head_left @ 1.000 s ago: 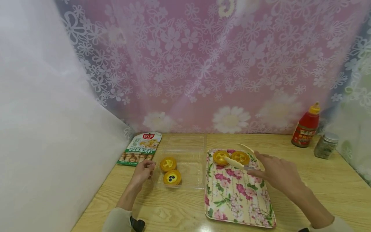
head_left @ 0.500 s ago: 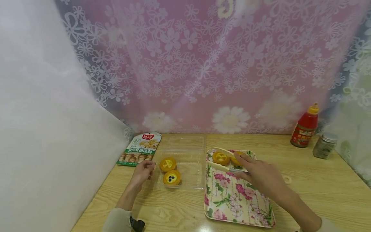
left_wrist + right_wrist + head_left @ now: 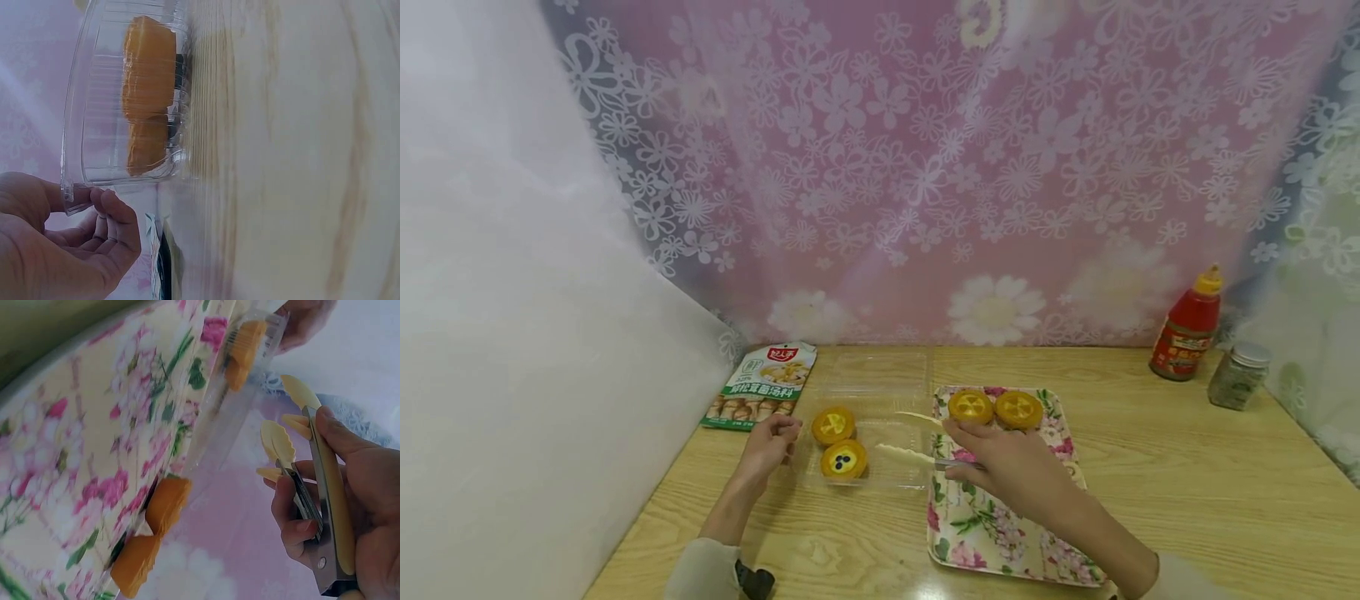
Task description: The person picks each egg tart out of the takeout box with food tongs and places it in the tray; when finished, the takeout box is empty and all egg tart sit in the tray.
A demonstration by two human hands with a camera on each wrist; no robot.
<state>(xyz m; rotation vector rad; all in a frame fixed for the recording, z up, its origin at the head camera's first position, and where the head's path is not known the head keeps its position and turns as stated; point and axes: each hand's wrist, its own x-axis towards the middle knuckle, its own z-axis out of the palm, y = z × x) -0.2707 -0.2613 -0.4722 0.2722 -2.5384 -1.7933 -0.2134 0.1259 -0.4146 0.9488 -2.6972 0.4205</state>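
Note:
My left hand [image 3: 766,450] pinches the rim corner of a clear plastic container [image 3: 90,144] between thumb and fingers. Inside its left half sit two egg tarts, one with yellow fruit [image 3: 833,426] and one with blueberries [image 3: 843,460]. My right hand [image 3: 1011,471] grips metal tongs with cream tips [image 3: 334,506]. The tongs' arms are spread, with nothing between the tips, over the container's right half. Behind that hand, two fruit-topped tarts, a left one [image 3: 970,406] and a right one [image 3: 1018,408], lie side by side at the far end of a floral tray [image 3: 966,533].
The container's clear lid [image 3: 880,372] lies folded back behind it. A green and white food packet [image 3: 763,385] is at the back left. A red sauce bottle [image 3: 1187,333] and a small spice jar [image 3: 1240,377] stand at the back right. A floral curtain [image 3: 925,208] closes the back.
My right hand has carried the spread tongs leftward from over the tray's tarts to the container. Those two tarts stay on the tray. My left hand has kept its place.

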